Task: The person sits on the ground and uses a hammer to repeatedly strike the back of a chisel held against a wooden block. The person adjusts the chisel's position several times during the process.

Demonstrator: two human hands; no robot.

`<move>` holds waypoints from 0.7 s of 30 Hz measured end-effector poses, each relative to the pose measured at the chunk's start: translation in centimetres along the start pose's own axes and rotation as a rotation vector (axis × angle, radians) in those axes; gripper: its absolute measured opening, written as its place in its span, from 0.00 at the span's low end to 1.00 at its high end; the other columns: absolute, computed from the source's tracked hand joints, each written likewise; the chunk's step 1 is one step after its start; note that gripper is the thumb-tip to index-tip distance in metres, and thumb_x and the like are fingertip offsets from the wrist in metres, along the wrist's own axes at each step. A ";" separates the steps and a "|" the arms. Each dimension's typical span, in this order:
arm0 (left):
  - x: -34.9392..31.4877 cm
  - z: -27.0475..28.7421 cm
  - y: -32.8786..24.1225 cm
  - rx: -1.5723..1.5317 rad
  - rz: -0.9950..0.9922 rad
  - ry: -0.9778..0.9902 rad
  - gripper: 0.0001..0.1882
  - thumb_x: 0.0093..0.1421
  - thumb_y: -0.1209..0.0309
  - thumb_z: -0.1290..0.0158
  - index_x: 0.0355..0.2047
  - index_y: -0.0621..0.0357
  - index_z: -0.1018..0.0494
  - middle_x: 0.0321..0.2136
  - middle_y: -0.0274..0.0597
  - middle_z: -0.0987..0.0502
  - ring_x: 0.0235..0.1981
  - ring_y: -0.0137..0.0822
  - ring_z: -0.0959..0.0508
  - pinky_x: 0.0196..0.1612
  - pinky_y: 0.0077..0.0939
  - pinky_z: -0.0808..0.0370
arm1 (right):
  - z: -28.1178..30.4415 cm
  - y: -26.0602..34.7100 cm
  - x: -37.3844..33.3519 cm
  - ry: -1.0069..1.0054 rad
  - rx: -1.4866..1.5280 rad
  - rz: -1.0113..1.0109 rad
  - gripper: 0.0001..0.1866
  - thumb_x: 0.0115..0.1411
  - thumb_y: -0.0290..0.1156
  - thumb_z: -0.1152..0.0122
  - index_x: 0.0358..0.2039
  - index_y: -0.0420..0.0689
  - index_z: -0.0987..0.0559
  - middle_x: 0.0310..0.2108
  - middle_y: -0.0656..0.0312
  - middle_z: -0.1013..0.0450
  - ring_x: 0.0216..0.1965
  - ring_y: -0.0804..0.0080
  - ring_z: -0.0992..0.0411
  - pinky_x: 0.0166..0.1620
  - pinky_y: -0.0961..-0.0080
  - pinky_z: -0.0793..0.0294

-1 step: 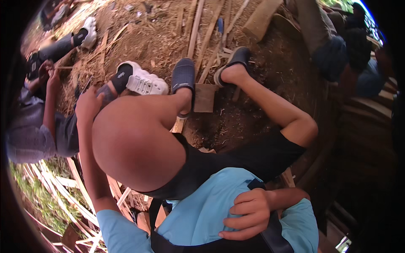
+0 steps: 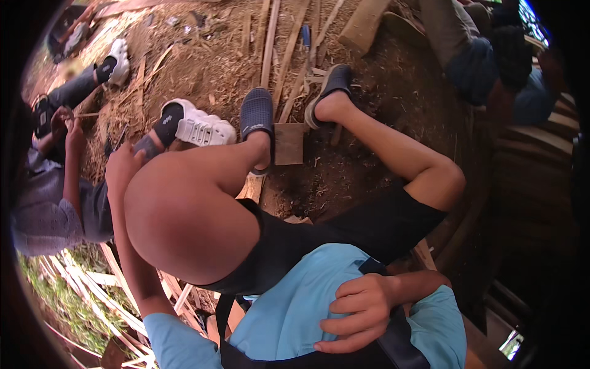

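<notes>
My left hand (image 2: 123,165) hangs loosely at the far side of my bent left knee (image 2: 187,206), beside another person's leg. Its thumb stands apart from the fingers, and I see nothing in it. Across my light-blue shirt (image 2: 289,320) lies my right hand (image 2: 359,313), its fingers slightly bent and spread, holding nothing. A dark strap (image 2: 398,341) runs under that wrist. My feet wear dark clogs (image 2: 256,114) on the dirt ground.
A small wooden block (image 2: 289,144) lies between my feet, with long wood strips (image 2: 270,46) and a blue-handled tool (image 2: 306,37) beyond. To the left sits a person (image 2: 52,212) in white clogs (image 2: 206,126), fingers around a thin stick. Light wood strips (image 2: 92,295) cover grass at lower left.
The view has shifted slightly, so the ground, feet and wooden pieces sit a little farther left. Both my hands keep their poses.
</notes>
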State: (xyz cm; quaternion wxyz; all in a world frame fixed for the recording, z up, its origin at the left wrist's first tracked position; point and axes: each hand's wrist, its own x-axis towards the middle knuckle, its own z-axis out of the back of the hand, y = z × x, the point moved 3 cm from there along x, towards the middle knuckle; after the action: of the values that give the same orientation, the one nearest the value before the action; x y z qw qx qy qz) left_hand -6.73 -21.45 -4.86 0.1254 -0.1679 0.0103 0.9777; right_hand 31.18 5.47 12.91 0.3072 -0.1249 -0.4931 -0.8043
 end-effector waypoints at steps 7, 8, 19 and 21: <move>-1.6 7.9 3.8 -0.511 -0.090 -0.171 0.17 0.65 0.61 0.48 0.24 0.60 0.31 0.15 0.36 0.31 0.18 0.31 0.30 0.23 0.25 0.35 | 1.5 -5.5 -2.2 -0.234 -0.135 -0.596 0.21 0.57 0.36 0.37 0.50 0.46 0.24 0.36 0.62 0.27 0.31 0.69 0.27 0.34 0.76 0.28; -1.9 10.4 4.0 -0.667 -0.103 -0.157 0.18 0.67 0.61 0.50 0.23 0.58 0.33 0.13 0.30 0.34 0.16 0.25 0.33 0.20 0.20 0.38 | 1.4 -6.9 -2.4 -0.341 -0.080 -0.648 0.19 0.58 0.35 0.37 0.50 0.44 0.24 0.36 0.61 0.27 0.32 0.67 0.26 0.35 0.74 0.27; -10.7 20.9 -12.5 -0.443 -0.483 -0.589 0.15 0.69 0.69 0.52 0.25 0.59 0.39 0.14 0.29 0.36 0.20 0.21 0.32 0.22 0.23 0.35 | -2.8 -14.3 4.0 -0.371 1.153 -0.971 0.26 0.71 0.52 0.60 0.55 0.42 0.30 0.45 0.63 0.28 0.42 0.80 0.30 0.45 0.81 0.30; -12.1 21.5 -14.7 -0.538 -0.479 -0.588 0.15 0.70 0.69 0.53 0.25 0.58 0.39 0.15 0.27 0.40 0.20 0.20 0.35 0.27 0.21 0.31 | -3.1 -13.8 5.3 -0.328 1.194 -0.874 0.31 0.70 0.57 0.64 0.56 0.44 0.30 0.47 0.63 0.28 0.44 0.79 0.31 0.46 0.80 0.31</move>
State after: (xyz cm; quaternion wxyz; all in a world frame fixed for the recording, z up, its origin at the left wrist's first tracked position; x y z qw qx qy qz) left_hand 0.98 -8.79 19.73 0.2974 0.0922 -0.3189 0.8952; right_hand 18.84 5.29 4.22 -0.1015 0.1513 -0.8889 -0.4203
